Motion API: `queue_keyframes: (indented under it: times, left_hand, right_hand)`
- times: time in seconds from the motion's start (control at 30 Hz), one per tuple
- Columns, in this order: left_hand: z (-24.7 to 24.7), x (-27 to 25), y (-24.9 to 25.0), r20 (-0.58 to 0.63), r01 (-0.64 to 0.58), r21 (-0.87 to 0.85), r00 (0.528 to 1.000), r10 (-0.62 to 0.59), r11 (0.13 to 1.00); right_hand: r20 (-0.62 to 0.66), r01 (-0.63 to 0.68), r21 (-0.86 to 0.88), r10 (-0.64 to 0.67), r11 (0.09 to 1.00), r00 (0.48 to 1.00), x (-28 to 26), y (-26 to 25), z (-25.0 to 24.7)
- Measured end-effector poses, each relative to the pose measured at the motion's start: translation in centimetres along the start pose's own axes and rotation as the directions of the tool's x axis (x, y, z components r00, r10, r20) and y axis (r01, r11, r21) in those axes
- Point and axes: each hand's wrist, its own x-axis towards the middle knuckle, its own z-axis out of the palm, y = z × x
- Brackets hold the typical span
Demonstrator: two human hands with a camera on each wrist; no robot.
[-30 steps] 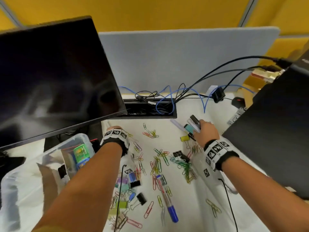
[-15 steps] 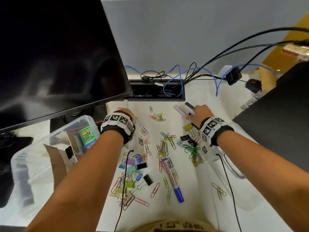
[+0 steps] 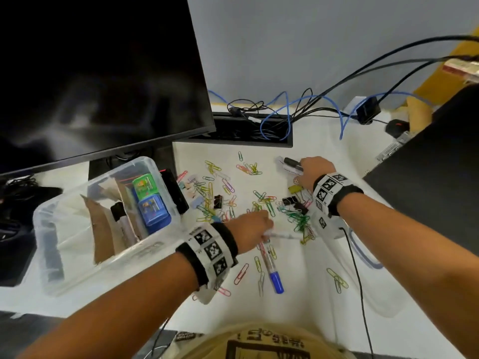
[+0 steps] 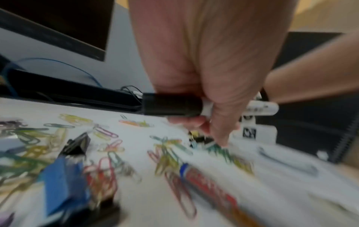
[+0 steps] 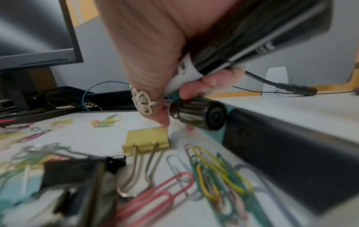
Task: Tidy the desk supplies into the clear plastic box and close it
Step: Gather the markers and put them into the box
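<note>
My left hand (image 3: 255,229) is over the middle of the desk and grips a white marker with a black cap (image 4: 170,106). Its fingertips reach down to a blue-capped marker (image 3: 270,265) lying among scattered paper clips (image 3: 298,218). Farther back, my right hand (image 3: 311,171) holds a bundle of markers (image 5: 260,36). One of its fingertips touches the desk beside a yellow binder clip (image 5: 147,139). The clear plastic box (image 3: 49,229) stands open at the left, with cardboard and green and blue items inside.
A monitor (image 3: 98,73) overhangs the box at the back left. A cable tray (image 3: 248,130) with wires lies behind the clips. A dark laptop (image 3: 427,177) lies at the right. The clear lid (image 3: 368,260) lies under my right forearm. Black binder clips (image 3: 291,202) sit among the paper clips.
My left hand has moved from beside the box to the desk's middle, down to the blue-capped marker. The right hand stayed by the markers. The head view tilted down.
</note>
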Motion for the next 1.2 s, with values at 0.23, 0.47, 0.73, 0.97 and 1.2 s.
queue_keyframes:
  times: [0.23, 0.47, 0.73, 0.97, 1.2]
  left_hand:
    - [3.3, 0.3, 0.5, 0.121, -0.09, 0.181, 0.99, 0.069, 0.979]
    - [3.9, 0.7, 1.4, 0.014, -0.088, 0.321, 0.996, 0.089, 0.943]
    - [-2.6, -9.8, 0.6, -0.406, 0.144, -0.078, 0.899, -0.164, 0.986]
    - [-6.3, -19.9, -7.7, -0.472, 0.19, -0.801, 0.383, -0.794, 0.568]
    - [-5.0, -18.2, -14.2, -0.034, 0.439, -0.857, 0.475, -0.879, 0.27]
  right_hand:
    - [-0.269, 0.063, 0.047, -0.048, 0.997, 0.962, -3.5, 1.0, 0.0]
    - [-0.362, 0.138, 0.159, -0.072, 0.978, 0.929, -6.4, 0.9, -0.4]
    - [-0.412, 0.316, 0.417, -0.133, 0.852, 0.901, -7.6, -4.1, -3.2]
    - [-0.299, 0.46, 0.501, -0.352, 0.733, 0.887, -9.9, -14.1, -6.0]
    - [-0.164, 0.489, 0.563, -0.49, 0.667, 0.856, -10.9, -23.2, -6.1]
